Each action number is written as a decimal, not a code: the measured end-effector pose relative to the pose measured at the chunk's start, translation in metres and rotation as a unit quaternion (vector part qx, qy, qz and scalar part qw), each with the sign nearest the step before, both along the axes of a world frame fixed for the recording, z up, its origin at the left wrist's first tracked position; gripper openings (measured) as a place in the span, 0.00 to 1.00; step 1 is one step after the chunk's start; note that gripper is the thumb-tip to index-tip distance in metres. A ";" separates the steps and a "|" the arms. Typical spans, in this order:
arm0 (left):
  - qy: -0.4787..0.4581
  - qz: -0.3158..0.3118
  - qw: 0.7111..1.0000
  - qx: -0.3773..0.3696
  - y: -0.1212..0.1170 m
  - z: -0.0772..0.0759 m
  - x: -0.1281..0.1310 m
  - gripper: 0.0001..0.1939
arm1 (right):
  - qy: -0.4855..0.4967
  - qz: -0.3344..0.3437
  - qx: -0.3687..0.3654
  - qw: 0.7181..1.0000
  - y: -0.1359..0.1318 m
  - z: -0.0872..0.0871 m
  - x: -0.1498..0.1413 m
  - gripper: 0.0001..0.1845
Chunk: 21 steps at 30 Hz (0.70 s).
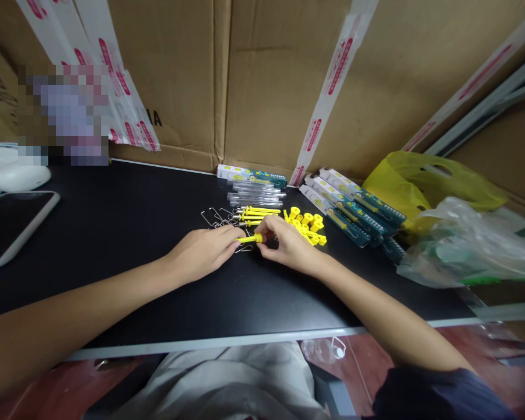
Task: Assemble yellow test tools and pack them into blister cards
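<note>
Between my two hands is a thin yellow plastic rod (248,238) with a round collar at its right end. My left hand (205,248) pinches the rod's left part, and my right hand (289,242) has thumb and fingers closed at the collar end. Just behind them lie several yellow rods with metal ends (258,210), beside bent wire hooks (214,217). To the right of my right fingers is a pile of small yellow plastic parts (306,221), some with round flared heads. Clear plastic tubes (256,194) are stacked farther back.
One slim printed box (251,174) lies behind the tubes; several more boxes (347,207) are piled right. Yellow (402,175) and clear plastic bags (476,245) sit at the right. A phone (17,224) lies left on the black table (126,216). Cardboard (280,76) stands behind.
</note>
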<state>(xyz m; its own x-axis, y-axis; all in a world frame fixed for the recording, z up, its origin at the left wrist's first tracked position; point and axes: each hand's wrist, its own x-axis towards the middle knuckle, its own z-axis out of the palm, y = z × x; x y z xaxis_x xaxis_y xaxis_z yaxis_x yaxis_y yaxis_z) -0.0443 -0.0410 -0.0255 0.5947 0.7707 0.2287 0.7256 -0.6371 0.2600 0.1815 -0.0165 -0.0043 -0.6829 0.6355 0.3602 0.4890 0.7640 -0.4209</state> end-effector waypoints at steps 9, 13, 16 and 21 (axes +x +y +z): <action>-0.025 -0.015 0.999 -0.014 0.001 0.000 -0.001 0.15 | -0.003 0.029 0.020 0.999 0.001 0.003 0.002 0.06; -0.043 -0.021 0.998 -0.031 0.001 0.000 0.000 0.13 | -0.004 0.029 0.006 1.000 -0.001 0.002 0.001 0.06; -0.044 -0.019 0.998 -0.036 0.001 0.002 0.000 0.12 | -0.003 0.031 0.006 0.999 -0.002 0.001 0.000 0.06; -0.047 -0.014 0.998 -0.050 -0.001 0.003 0.001 0.10 | 0.002 0.046 0.009 0.999 -0.003 0.000 -0.002 0.06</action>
